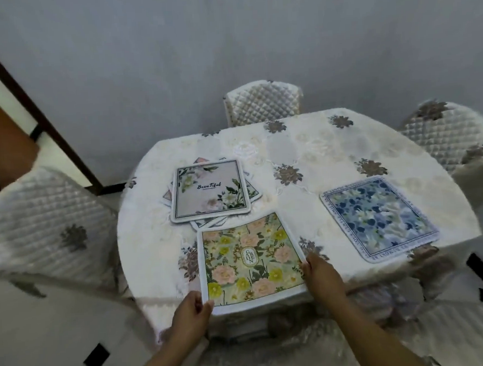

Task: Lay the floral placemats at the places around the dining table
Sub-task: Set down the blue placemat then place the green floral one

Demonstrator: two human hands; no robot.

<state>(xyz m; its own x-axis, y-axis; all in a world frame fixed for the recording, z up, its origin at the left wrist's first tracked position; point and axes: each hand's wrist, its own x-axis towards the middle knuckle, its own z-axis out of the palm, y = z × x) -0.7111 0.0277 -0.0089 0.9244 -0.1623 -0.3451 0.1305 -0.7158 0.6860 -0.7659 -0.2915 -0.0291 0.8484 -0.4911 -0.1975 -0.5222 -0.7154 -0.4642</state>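
A green placemat with pink and yellow flowers point(248, 261) lies at the near edge of the dining table point(332, 154), which wears a cream cloth. My left hand point(190, 316) pinches its near left corner. My right hand point(322, 277) grips its right edge near the front corner. A blue floral placemat point(378, 217) lies flat on the right side of the table. Behind the green one sits a loose stack of placemats point(209, 189), topped by a grey one with white flowers and lettering.
Quilted covered chairs stand around the table: one on the left point(47, 223), one at the far side point(262, 102), one at the right point(443, 133). A grey wall rises behind. A dark door frame point(32, 110) runs along the left.
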